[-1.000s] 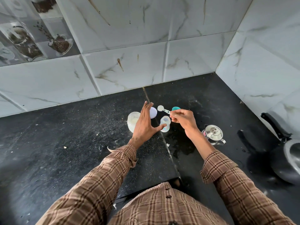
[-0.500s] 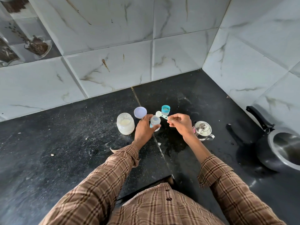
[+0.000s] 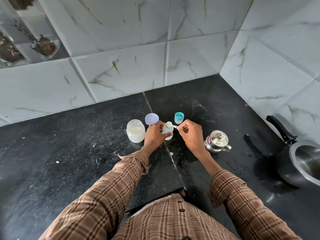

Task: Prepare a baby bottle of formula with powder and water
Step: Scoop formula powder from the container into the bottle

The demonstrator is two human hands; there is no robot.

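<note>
Walls: white marble-look tiles (image 3: pixel 121 73) with grey and brown veins, meeting in a corner at the right.
Inset: decorative tiles (image 3: pixel 29 37) at upper left, picturing glassware and dark spices.
Counter: black speckled stone countertop (image 3: pixel 52 161), dusty, with a seam running front to back.
Light: soft and even, faint reflections on the stone.

This was a home kitchen: a black speckled stone countertop (image 3: pixel 69 161) met glossy white marble-patterned wall tiles (image 3: pixel 121 40) in a corner, a small lidded stainless steel kettle (image 3: pixel 217 141) stood on it, and a dark pressure cooker with a black handle (image 3: pixel 301 163) sat near the right edge
</note>
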